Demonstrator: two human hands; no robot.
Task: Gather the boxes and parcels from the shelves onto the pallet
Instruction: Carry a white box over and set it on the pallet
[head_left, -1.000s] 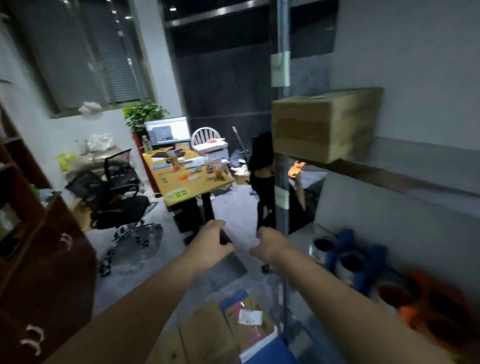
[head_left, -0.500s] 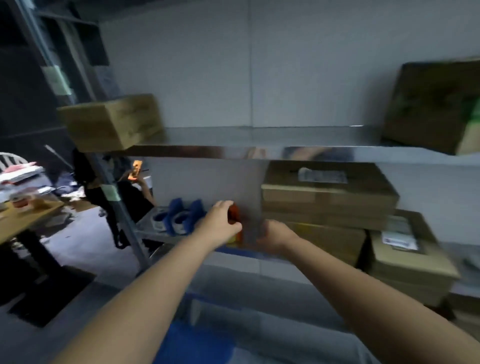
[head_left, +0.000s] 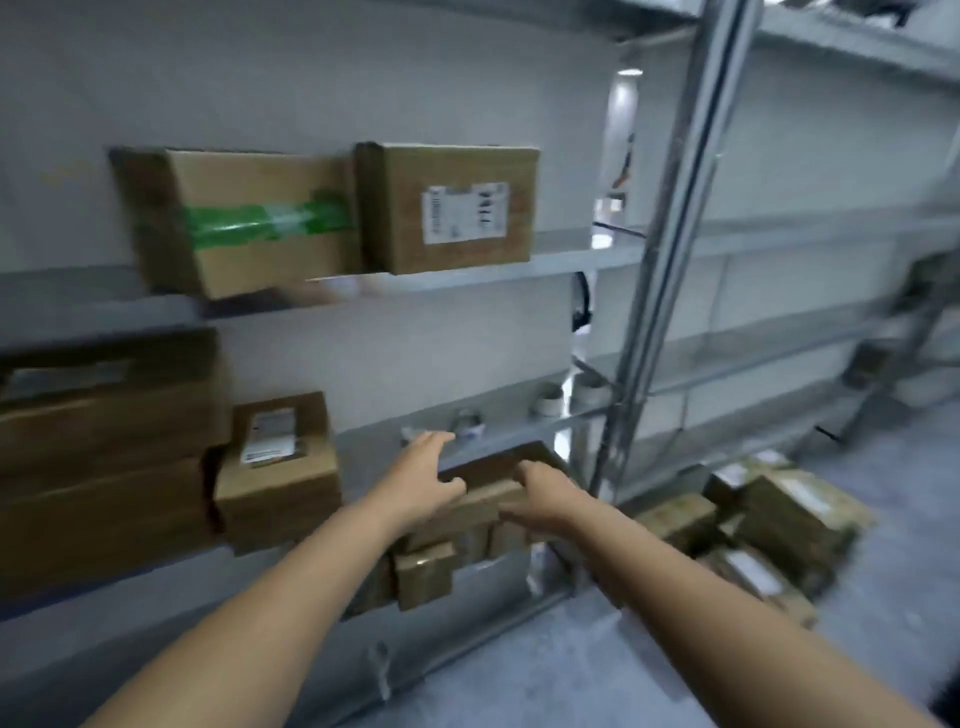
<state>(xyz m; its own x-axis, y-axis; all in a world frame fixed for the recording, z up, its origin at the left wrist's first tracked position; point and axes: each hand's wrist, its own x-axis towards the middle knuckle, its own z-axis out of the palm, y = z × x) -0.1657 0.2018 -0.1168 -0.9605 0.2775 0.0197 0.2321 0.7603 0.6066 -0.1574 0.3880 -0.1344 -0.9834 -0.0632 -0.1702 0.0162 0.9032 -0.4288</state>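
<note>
My left hand (head_left: 422, 475) and my right hand (head_left: 540, 494) stretch out side by side with relaxed fingers, holding nothing. Both hover just over a flat brown box (head_left: 498, 467) on the low shelf; whether they touch it I cannot tell. Below it sits a small brown box (head_left: 423, 571). A small labelled box (head_left: 278, 467) and two big stacked boxes (head_left: 104, 452) fill the middle shelf to the left. On the upper shelf stand a box with green tape (head_left: 244, 223) and a box with a white label (head_left: 447, 208).
A pile of parcels (head_left: 769, 525) lies on the grey floor at the right. A slanted metal shelf post (head_left: 665, 270) rises just right of my hands. Tape rolls (head_left: 545, 405) sit on the middle shelf (head_left: 519, 421). More shelving runs off to the right.
The view has swung right along the shelves, from the office desk to the stacked boxes. My hands stayed out in front and now hang lower, over the low shelf's boxes.
</note>
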